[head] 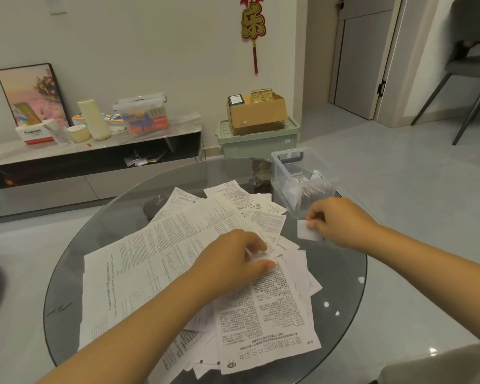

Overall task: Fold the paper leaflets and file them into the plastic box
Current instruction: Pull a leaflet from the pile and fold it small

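Note:
A loose pile of printed paper leaflets (pixel 178 261) covers the middle of the round glass table (pixel 341 295). My left hand (pixel 230 261) lies on the pile and pinches the edge of one sheet between thumb and fingers. My right hand (pixel 336 220) pinches a small folded leaflet (pixel 306 231) just in front of the clear plastic box (pixel 291 167). The box stands open at the table's far right edge, and several folded leaflets stand filed inside it.
Beyond the table runs a low TV cabinet (pixel 94 153) with a lidded storage box, a cream bottle and a framed picture. A green bin (pixel 258 142) with a cardboard box on top stands by the wall. A grey chair (pixel 471 79) is at the far right.

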